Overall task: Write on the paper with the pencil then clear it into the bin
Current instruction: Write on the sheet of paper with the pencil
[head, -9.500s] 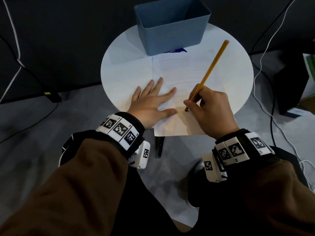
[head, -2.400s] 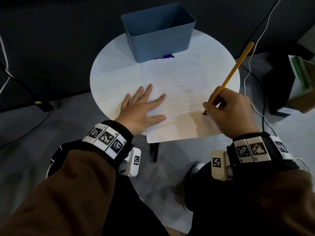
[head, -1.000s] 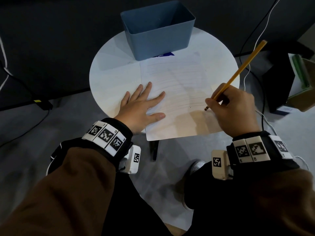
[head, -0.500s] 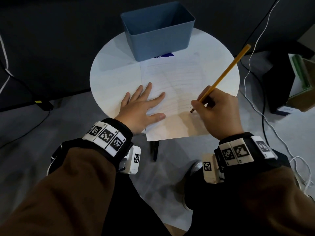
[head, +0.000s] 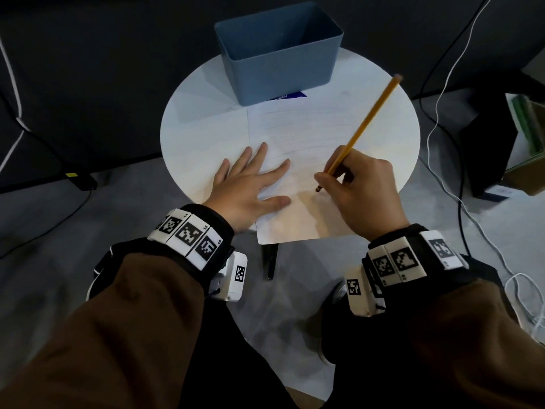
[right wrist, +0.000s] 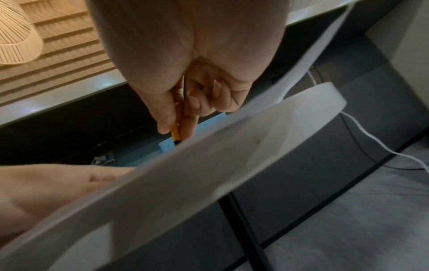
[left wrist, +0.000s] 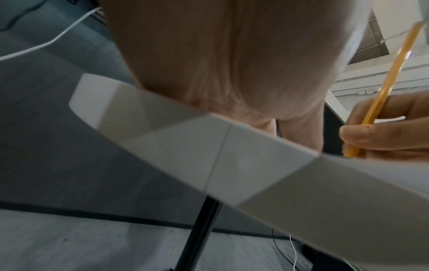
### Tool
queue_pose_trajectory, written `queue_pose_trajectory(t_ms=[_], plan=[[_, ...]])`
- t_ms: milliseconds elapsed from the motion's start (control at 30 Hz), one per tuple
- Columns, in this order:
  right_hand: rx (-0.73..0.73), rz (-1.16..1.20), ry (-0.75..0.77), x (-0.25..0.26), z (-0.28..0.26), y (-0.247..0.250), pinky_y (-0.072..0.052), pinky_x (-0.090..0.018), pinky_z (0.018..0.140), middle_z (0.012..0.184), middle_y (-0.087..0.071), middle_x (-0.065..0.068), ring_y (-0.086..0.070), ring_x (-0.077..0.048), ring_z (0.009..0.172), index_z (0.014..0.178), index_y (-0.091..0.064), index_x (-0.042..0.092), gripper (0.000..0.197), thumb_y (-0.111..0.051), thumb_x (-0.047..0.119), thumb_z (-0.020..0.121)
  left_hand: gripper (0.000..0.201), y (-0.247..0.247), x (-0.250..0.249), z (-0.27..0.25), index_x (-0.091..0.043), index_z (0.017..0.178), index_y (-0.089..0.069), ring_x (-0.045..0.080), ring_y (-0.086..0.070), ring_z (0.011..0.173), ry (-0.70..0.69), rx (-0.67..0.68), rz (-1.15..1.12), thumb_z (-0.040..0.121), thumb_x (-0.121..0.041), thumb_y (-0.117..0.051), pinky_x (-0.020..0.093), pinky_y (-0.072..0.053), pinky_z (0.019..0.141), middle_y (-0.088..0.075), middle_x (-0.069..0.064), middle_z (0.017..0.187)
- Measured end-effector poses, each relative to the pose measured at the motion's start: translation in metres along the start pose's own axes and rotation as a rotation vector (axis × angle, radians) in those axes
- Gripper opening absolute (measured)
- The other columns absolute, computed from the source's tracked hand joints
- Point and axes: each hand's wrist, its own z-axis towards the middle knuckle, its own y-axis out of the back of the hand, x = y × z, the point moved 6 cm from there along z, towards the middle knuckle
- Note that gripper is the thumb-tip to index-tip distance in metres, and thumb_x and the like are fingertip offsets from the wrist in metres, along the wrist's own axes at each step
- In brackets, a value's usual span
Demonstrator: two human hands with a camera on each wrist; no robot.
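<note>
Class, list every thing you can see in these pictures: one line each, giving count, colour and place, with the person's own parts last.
bin: one, blue, far side of the table, open side up.
paper: one, white, flat on the table, near edge overhanging.
pencil: one, yellow, tip on the paper.
table: one, white, round, dark legs.
cables: several, white and black, on the floor.
left hand: one, flat on the paper, fingers spread.
right hand: one, grips the pencil.
sleeves: two, brown.
wristbands: two, black with white tags.
</note>
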Motion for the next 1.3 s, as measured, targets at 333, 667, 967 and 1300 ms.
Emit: queue_pose_trajectory(t_ms=[333,667,967,1300], plan=[[-0.009,-0.052,-0.073,-0.017,0.003,0.010,-0.055,-0.039,0.066,0.071,-0.064,0.017,-0.055,-0.004,0.062,0.083,-0.063,0.022,0.014,-0.072,0.025,0.092,0.066,0.000,0.001,0.000,-0.060,0.150,-0.009,0.005,0.022,0.149,0.004,0.001,-0.004,0.093,-0.069,-0.041,0.041,0.014,0.121,0.019,-0.017,0.163],[0.030,-0.024,-0.034,-0.010,0.001,0.001,-0.052,-0.036,0.066,0.070,-0.066,0.014,-0.056,-0.005,0.062,0.081,-0.062,0.021,0.015,-0.072,0.024,0.092,0.067,0.001,0.001,-0.001,-0.059,0.151,-0.009,0.006,0.021,0.149,0.005,0.002,-0.004,0.093,-0.070,-0.040,0.041,0.014,0.121,0.019,-0.016,0.164],[-0.127,-0.090,-0.155,-0.042,0.003,0.041,-0.053,-0.032,0.067,0.070,-0.062,0.018,-0.059,-0.005,0.064,0.083,-0.064,0.019,0.013,-0.074,0.023,0.091,0.065,0.001,0.000,0.000,-0.060,0.150,-0.008,0.006,0.022,0.149,0.005,-0.001,0.008,0.094,-0.067,-0.041,0.040,0.015,0.121,0.020,-0.016,0.163],[-0.068,-0.072,-0.109,-0.032,0.001,0.027,-0.055,-0.036,0.068,0.069,-0.062,0.019,-0.060,-0.007,0.064,0.082,-0.063,0.019,0.014,-0.073,0.022,0.091,0.065,0.001,0.001,0.000,-0.060,0.150,-0.008,0.005,0.022,0.149,0.009,0.000,0.004,0.094,-0.067,-0.040,0.040,0.014,0.121,0.019,-0.017,0.163]])
